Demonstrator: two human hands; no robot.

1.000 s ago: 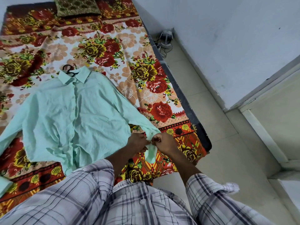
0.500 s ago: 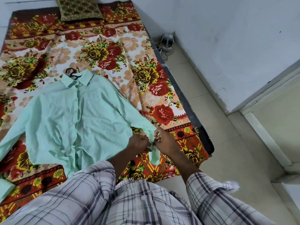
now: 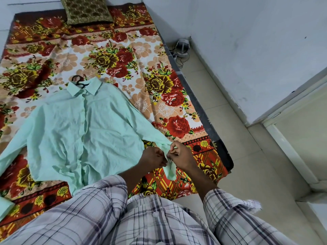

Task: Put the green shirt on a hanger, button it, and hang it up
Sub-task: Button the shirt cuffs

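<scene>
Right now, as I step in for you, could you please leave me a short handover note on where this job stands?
Left hand: fingers pinch the sleeve cuff over the near edge of the floral bedspread.
Right hand: pinches the same cuff from the other side.
Green shirt: lies flat, front up, on the bedspread; the hanger shows its dark hook above the collar.
Done: hanger is inside the shirt; the front looks closed, though I cannot check every button.
Left: finish this cuff, check the other cuff at far left, then hang the shirt up.
</scene>
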